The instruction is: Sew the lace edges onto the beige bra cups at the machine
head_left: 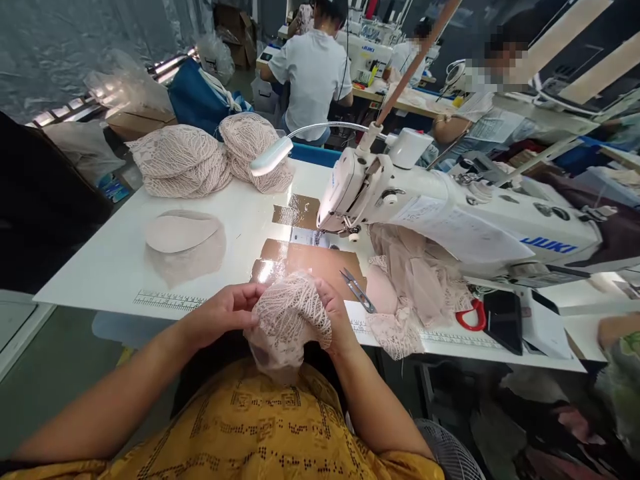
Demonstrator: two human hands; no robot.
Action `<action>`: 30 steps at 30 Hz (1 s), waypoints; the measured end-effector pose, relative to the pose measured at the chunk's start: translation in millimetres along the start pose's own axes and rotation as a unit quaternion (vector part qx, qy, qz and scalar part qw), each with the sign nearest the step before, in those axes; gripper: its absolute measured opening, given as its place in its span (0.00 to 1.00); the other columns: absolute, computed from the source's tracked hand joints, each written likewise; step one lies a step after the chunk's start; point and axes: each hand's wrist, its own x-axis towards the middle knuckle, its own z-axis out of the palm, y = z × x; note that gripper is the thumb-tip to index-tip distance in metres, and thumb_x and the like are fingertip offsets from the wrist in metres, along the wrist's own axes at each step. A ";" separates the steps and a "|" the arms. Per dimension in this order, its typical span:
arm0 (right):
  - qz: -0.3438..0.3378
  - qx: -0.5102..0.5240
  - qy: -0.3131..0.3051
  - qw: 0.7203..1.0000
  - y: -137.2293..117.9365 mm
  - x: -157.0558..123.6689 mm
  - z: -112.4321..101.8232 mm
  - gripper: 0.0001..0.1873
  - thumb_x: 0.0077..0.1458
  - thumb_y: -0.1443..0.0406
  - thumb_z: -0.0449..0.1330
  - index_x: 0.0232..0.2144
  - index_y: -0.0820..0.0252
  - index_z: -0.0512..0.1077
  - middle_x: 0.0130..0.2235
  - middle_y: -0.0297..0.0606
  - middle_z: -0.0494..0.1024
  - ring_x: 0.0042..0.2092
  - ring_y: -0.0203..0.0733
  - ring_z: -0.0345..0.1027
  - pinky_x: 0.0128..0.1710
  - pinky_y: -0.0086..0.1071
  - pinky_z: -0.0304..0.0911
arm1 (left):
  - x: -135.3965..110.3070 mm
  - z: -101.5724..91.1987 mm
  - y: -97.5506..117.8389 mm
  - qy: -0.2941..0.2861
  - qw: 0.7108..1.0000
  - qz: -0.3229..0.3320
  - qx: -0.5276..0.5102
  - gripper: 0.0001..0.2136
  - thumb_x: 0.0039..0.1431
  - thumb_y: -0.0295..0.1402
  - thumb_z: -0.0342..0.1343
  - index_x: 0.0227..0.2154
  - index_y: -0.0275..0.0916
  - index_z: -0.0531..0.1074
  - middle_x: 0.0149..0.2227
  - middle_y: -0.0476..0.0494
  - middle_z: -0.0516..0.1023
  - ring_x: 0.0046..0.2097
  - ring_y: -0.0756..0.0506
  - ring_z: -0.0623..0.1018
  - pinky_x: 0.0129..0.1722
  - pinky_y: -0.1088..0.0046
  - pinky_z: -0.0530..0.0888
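Observation:
Between my two hands hangs a pale pink lace bra cup (293, 307) with sheer fabric drooping from its lower side, at the front edge of the sewing table. My left hand (230, 310) pinches its left edge between thumb and fingers. On the other side, my right hand (337, 320) grips the right edge, its fingers partly hidden behind the lace. Just beyond stands the white sewing machine (430, 193), its needle area over brown tape on the table. Thread snips (358, 291) lie to the right of my right hand.
Stacked lace cups (180, 160) sit at the back left. A smooth cup on sheer fabric (183, 240) lies at left. Sheer and lace pieces (420, 273), red-handled scissors (471, 315) and a phone (503, 320) are at right. A lamp (271, 157) hangs low. Co-workers (315, 73) sit beyond.

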 end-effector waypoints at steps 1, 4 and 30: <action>-0.015 -0.004 0.025 1.000 0.8 0.5 -0.4 0.22 0.36 0.60 0.73 0.23 0.55 0.62 0.21 0.23 0.62 0.22 0.30 0.52 0.24 0.26 0.54 | -0.6 -0.3 -1.9 0.016 1.000 0.010 -0.011 0.15 0.53 0.32 0.64 0.44 0.37 0.73 0.38 0.44 0.77 0.39 0.48 0.75 0.39 0.76 0.74; -0.058 -0.043 0.074 0.995 1.3 1.7 0.8 0.24 0.38 0.59 0.72 0.24 0.55 0.58 0.20 0.21 0.56 0.22 0.29 0.47 0.22 0.24 0.50 | -0.8 -0.4 -2.9 0.029 0.999 0.026 -0.030 0.12 0.51 0.31 0.64 0.39 0.36 0.73 0.36 0.45 0.76 0.38 0.48 0.75 0.38 0.76 0.74; -0.126 -0.352 0.010 0.927 -18.3 4.5 -0.4 0.07 0.52 0.61 0.63 0.26 0.58 0.72 0.23 0.29 0.70 0.25 0.33 0.60 0.26 0.28 0.56 | 21.9 16.7 21.9 0.030 0.980 0.068 0.184 0.15 0.57 0.39 0.59 0.45 0.35 0.71 0.39 0.45 0.72 0.39 0.46 0.72 0.38 0.73 0.71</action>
